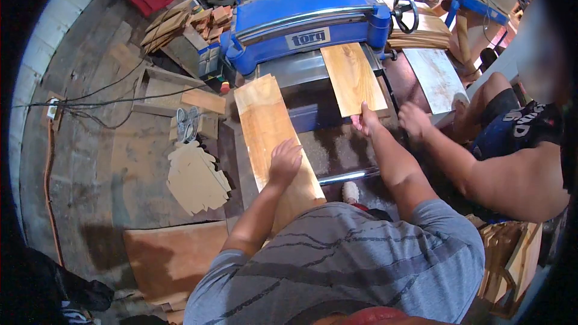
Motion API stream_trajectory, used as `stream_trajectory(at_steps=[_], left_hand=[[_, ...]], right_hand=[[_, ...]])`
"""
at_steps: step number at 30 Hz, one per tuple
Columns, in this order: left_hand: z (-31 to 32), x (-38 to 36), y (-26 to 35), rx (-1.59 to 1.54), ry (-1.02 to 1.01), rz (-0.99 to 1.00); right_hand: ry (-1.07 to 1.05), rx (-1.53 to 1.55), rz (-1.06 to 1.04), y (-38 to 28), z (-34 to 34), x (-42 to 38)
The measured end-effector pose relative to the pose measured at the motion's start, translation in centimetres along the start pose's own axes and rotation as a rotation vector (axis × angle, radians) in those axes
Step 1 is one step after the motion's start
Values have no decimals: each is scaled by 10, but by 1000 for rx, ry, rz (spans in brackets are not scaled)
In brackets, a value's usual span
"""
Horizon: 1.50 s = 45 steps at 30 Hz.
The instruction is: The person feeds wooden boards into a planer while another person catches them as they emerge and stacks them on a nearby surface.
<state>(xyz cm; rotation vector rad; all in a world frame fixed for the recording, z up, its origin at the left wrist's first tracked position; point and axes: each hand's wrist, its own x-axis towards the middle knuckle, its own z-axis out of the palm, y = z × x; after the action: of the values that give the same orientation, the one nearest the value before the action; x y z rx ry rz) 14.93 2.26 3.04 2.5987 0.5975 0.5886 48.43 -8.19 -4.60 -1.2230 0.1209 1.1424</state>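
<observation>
My right hand [364, 121] pinches the near end of a short wooden board [354, 79], thumb on top and fingers underneath. The board's far end sits at the mouth of a blue thickness planer [304, 21]. My left hand [285, 162] lies flat on a longer, pale wooden board [265, 117], which reaches from the planer's front left towards my body. Just right of my right hand is another person's hand [414, 121], slightly blurred and apart from the short board.
A co-worker [512, 162] sits close on the right beside a pale panel [435, 78]. Stacked boards [418, 36] lie behind the planer's handwheel [405, 13]. Black cables [102, 105] cross the left side. Cardboard [195, 177] and a brown sheet [177, 256] lie on the floor.
</observation>
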Motion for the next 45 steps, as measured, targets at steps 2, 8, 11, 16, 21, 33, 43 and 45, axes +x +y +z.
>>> stream_trajectory(at_steps=[2,8,11,16,21,33,43,45], left_hand=[[2,0,-1,11,2,-9],[1,4,-1,11,-11,-21],[0,3,-1,11,-8,-20],[0,3,-4,-30,-7,-13],[6,0,-11,2,-9,-14],[6,-1,-13,-7,-24,-28],[8,-3,-15,-11,-14,-26],[8,-3,-15,1,-7,-20]], right_hand=[[2,10,9,-4,1,6],[-207,-243,126,21,-8,-3],[-403,-980,74,54,-8,-36],[-403,-1528,-158,81,-1,-108],[-261,-1684,-470,88,4,-143],[-249,-1821,-594,91,11,-170],[-223,-1834,-588,94,11,-171],[-219,-1829,-597,93,11,-172]])
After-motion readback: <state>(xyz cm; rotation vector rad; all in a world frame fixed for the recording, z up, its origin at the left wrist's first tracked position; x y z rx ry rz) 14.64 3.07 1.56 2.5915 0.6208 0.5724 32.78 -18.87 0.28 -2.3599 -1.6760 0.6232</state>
